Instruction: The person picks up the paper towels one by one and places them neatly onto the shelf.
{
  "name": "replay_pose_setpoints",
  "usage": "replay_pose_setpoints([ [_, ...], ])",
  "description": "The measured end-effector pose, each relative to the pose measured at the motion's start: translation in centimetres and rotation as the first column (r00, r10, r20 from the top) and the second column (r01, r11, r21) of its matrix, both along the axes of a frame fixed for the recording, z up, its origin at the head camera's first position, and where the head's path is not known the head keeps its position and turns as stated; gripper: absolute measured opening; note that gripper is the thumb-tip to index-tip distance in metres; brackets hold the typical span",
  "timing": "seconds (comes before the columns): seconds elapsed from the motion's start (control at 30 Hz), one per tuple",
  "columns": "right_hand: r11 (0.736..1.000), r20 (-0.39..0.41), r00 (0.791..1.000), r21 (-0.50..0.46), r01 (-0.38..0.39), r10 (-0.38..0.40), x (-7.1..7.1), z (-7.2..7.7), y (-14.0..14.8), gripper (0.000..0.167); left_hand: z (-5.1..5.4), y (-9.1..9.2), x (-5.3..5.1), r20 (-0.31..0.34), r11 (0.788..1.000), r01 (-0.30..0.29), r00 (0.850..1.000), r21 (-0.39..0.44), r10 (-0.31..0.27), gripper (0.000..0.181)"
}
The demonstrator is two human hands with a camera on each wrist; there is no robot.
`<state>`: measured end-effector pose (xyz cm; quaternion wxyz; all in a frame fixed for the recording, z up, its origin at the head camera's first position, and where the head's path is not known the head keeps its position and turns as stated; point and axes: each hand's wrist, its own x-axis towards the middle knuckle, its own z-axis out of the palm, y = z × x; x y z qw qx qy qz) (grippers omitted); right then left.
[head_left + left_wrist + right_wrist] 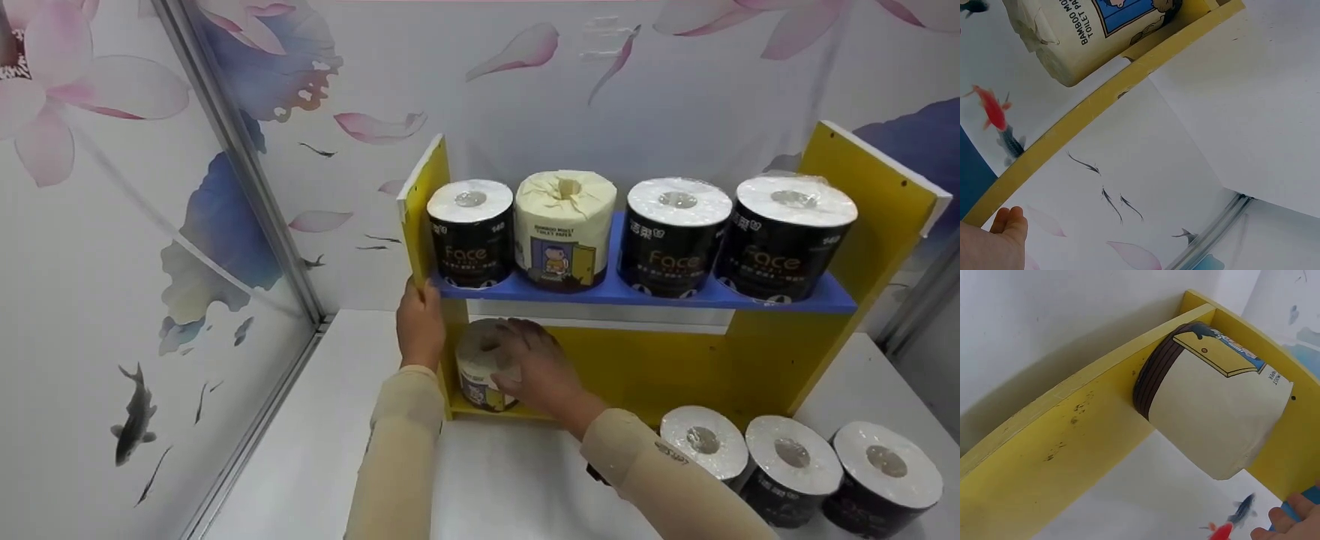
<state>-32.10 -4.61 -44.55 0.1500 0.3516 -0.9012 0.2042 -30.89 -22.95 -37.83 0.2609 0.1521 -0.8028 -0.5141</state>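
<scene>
A cream-wrapped toilet paper roll [474, 381] stands upright at the left end of the lower board of a yellow and blue shelf [645, 375]. Beside it in the head view is my right hand [544, 371], its fingers spread over the roll's right side. The right wrist view shows a gap between those fingertips [1283, 520] and the roll [1219, 405]. My left hand [421, 326] grips the front edge of the shelf's left side panel [421, 195], just below the blue board. In the left wrist view its fingers [1013, 228] bend around that yellow edge.
On the blue board [540, 291] stand a cream roll [568, 232] and several black-wrapped rolls [670, 247]. Three more black-wrapped rolls [787, 499] stand on the white table [495, 480] at the front right. Patterned wall panels [525, 97] rise behind and to the left.
</scene>
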Motion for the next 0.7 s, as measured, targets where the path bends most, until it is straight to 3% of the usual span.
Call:
replay_pose_setpoints([
  [0.3, 0.999, 0.022, 0.999, -0.011, 0.037, -0.036, 0.8, 0.8, 0.6, 0.069, 0.1, 0.1, 0.0, 0.013, 1.000, -0.012, 1.000, 0.004, 0.012, 0.041],
  [0.7, 1.000, -0.019, 1.000, 0.009, 0.020, -0.020, 2.2, 2.1, 1.8, 0.075, 0.0, 0.3, 0.1, 0.001, 1.000, -0.010, 1.000, -0.003, 0.010, 0.044],
])
